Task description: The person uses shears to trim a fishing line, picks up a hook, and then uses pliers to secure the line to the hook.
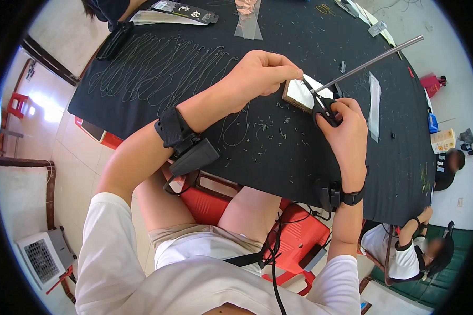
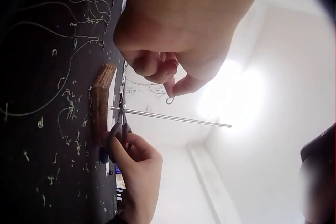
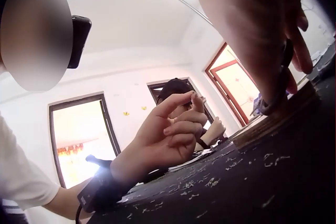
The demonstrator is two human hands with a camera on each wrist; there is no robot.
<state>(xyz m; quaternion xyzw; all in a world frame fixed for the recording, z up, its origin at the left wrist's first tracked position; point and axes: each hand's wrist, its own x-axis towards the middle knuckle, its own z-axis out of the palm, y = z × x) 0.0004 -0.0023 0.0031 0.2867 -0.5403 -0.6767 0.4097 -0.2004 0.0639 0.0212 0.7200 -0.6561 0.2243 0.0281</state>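
Note:
My left hand (image 1: 261, 74) pinches a small metal hook (image 2: 169, 100) between thumb and forefinger, its bend showing below the fingertips. My right hand (image 1: 348, 126) grips black-handled scissors (image 1: 319, 100), their blades pointing toward the left fingertips in the head view. Beside the scissors a thin metal rod (image 1: 376, 64) rises at a slant from a wooden block (image 2: 100, 111) with a white top (image 1: 298, 93). Part of the block lies hidden under the right hand and scissors. Short thread-like clippings (image 1: 268, 126) are scattered on the black cloth near both hands.
Several looped lines (image 1: 157, 68) with small ends lie in a row at the left of the black-covered table (image 1: 310, 163). A clear plastic strip (image 1: 373, 107) lies at the right, a packet (image 1: 184, 13) at the back. Other people sit around the table.

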